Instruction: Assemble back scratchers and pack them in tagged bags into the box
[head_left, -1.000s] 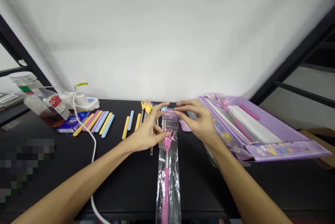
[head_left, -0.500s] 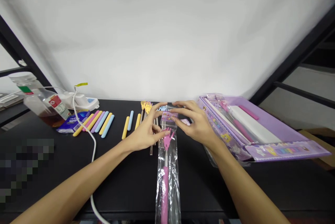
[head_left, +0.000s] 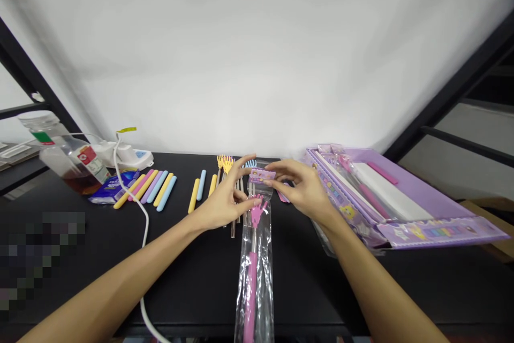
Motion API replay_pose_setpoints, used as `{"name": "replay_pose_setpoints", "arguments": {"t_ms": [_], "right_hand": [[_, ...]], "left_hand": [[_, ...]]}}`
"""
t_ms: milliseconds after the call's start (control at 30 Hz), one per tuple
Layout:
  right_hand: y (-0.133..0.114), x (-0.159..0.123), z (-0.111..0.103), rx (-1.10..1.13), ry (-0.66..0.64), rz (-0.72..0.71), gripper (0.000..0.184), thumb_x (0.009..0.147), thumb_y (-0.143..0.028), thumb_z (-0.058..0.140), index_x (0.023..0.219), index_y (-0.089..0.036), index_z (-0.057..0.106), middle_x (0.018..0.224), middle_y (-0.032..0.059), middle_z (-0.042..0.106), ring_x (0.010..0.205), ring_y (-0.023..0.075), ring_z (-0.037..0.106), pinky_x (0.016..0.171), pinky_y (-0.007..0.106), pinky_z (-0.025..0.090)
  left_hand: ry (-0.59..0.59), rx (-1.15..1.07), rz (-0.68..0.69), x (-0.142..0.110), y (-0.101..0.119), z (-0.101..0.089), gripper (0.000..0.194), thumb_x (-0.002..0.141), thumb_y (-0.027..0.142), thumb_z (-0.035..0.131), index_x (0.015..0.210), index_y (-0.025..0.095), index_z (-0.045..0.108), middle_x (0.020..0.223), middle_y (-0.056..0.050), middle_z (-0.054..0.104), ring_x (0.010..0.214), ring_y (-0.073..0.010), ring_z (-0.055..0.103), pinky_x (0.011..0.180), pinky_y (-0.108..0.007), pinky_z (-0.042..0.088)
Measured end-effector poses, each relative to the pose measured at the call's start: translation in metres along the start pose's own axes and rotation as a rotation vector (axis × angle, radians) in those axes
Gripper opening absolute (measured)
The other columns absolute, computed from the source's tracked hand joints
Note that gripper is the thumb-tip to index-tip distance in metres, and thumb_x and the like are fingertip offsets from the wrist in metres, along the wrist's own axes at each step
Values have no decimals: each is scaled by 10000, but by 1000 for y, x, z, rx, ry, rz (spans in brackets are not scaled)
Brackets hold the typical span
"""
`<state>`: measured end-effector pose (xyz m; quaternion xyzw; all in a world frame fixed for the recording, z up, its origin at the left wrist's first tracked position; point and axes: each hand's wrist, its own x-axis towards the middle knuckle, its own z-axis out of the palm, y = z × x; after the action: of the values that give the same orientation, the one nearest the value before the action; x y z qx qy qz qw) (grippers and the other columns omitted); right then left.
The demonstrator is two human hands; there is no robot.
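Observation:
A pink back scratcher [head_left: 256, 216] with a hand-shaped head, a metal rod and a pink handle lies inside a clear plastic sleeve [head_left: 263, 273]. My left hand [head_left: 223, 201] grips the sleeve's upper part, its thumb over the scratcher's head and its index finger reaching up to a small purple printed card [head_left: 262, 175]. From the other side, my right hand [head_left: 301, 188] pinches the card's right end. The card lies at the sleeve's top. Another small pink-edged card [head_left: 284, 197] is partly hidden below my right fingers.
Behind my left hand lie yellow scratcher heads [head_left: 227, 164] and blue ones [head_left: 251, 164]. Coloured handles [head_left: 155, 188] rest leftward, near a white cable [head_left: 144, 225], a blue packet [head_left: 110, 189], a power strip [head_left: 138, 159] and a bottle [head_left: 72, 166]. A purple display box [head_left: 421, 188] stands right.
My right fingers have drawn together on the card's right end, and more of its printed face shows. The sleeve's lower end has shifted slightly left. My left hand stays nearly in place.

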<state>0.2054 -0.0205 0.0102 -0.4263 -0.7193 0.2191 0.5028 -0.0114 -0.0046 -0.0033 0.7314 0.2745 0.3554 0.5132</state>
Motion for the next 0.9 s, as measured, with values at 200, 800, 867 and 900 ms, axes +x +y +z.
{"name": "replay_pose_setpoints", "arguments": {"t_ms": [200, 800, 867, 900], "right_hand": [[1, 1, 0, 72, 21, 2, 112, 840, -284, 753, 920, -204, 749, 990, 62, 756, 906, 213, 718, 803, 367, 589], [-9, 1, -7, 157, 30, 108, 361, 919, -438, 656, 1208, -247, 557, 1104, 75, 726, 933, 190, 699, 853, 362, 557], [-8, 2, -4, 151, 24, 165, 378, 923, -484, 635, 1198, -239, 550, 1065, 73, 719, 884, 184, 701, 820, 355, 556], [-7, 3, -3, 133, 31, 188, 388, 913, -496, 646, 1183, -234, 553, 1025, 65, 715, 864, 183, 700, 805, 348, 552]], "left_hand": [[7, -5, 23, 1, -1, 0, 849, 875, 306, 737, 1515, 496, 213, 1558, -120, 359, 553, -35, 625, 451, -202, 460], [165, -3, 16, 5, -4, -3, 936, 838, 348, 772, 1540, 492, 170, 1476, -141, 427, 575, -60, 646, 525, -237, 537], [178, 1, 11, 6, -5, -4, 939, 835, 344, 772, 1542, 490, 173, 1464, -139, 442, 569, -64, 642, 514, -236, 535], [177, 2, 13, 6, -6, -4, 935, 837, 339, 768, 1543, 492, 174, 1461, -136, 444, 562, -59, 635, 517, -239, 537]]}}
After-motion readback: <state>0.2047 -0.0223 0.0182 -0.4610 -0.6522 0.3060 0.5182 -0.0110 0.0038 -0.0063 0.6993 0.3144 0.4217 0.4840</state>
